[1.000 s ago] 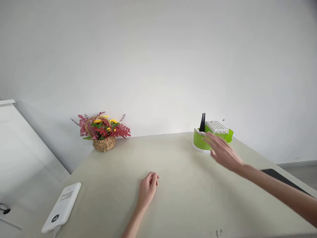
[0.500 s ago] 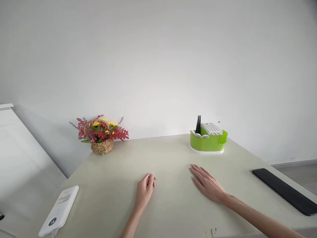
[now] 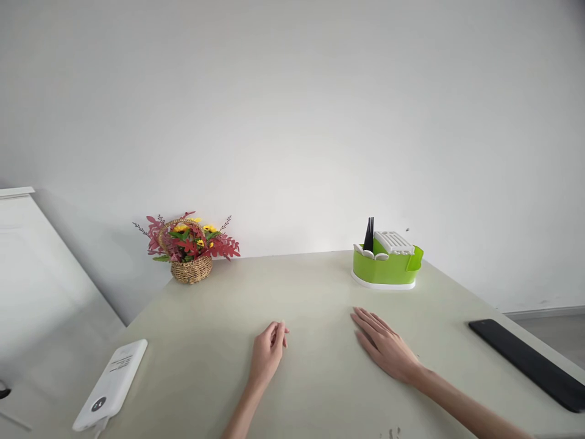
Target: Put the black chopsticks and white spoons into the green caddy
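My left hand (image 3: pixel 269 350) rests on the pale table (image 3: pixel 315 390), its fingers curled in and nothing showing between them. To the right, my right hand (image 3: pixel 384 347) lies palm down on the tabletop with fingers stretched out. Neither hand touches any object. Beyond the right hand stands a green utensil caddy (image 3: pixel 384 269) with a white base. It holds black chopsticks (image 3: pixel 368 234), white spoons (image 3: pixel 371 254) and a white slatted rack (image 3: pixel 395 242).
A wicker basket (image 3: pixel 192 270) of red and yellow flowers stands at the back left. A white power bank (image 3: pixel 111 384) with a cable lies at the front left. At the right edge lies a long black flat object (image 3: pixel 528 364). A wall (image 3: pixel 292 122) rises behind.
The view has shifted slightly, so the caddy and the long black object sit a little lower and farther right. Both hands keep the same pose on the table.
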Demonstrator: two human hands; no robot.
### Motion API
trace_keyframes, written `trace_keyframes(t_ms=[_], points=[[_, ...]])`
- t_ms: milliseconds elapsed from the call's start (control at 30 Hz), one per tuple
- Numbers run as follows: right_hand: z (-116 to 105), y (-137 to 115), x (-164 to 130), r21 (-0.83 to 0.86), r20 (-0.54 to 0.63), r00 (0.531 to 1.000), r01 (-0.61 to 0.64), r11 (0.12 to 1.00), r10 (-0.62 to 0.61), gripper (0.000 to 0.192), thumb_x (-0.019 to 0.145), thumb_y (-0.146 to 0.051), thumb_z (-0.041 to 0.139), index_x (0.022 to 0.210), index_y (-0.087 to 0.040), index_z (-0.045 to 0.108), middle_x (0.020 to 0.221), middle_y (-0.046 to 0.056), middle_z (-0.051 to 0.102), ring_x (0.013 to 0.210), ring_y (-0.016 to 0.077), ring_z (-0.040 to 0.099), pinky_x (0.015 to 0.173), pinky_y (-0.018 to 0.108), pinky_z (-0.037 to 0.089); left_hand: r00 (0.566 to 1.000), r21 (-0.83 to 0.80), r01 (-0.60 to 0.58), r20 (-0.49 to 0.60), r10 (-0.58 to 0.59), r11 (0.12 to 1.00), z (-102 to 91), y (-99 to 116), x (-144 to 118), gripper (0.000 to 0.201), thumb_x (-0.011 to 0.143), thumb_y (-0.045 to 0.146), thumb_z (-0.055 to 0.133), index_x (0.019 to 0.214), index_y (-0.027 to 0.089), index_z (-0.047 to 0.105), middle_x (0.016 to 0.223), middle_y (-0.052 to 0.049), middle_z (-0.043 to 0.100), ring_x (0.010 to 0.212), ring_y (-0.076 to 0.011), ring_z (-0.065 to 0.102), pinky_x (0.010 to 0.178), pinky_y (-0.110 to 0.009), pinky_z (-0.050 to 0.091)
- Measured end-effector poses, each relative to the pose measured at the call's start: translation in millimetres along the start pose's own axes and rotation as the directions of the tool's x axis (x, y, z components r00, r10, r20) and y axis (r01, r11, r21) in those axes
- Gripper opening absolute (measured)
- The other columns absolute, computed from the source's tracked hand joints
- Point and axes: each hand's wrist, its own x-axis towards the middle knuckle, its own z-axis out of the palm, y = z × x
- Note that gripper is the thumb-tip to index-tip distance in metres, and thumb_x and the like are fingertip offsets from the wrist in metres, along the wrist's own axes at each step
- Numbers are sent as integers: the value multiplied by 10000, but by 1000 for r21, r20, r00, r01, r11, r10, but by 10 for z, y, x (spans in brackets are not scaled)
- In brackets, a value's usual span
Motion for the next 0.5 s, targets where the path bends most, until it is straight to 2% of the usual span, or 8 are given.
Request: trace_keyframes(t_ms=[500], points=[[30, 35, -20, 1, -23, 999, 29, 1000, -29, 585, 1059, -533, 287, 1586, -300, 389, 1662, -23, 311, 1543, 235, 272, 1290, 485, 239, 1000, 23, -12, -4, 12, 1000, 5, -90, -7, 523, 961, 667, 417, 802, 207, 610, 616, 21, 536, 504, -122, 451, 499, -220, 354]])
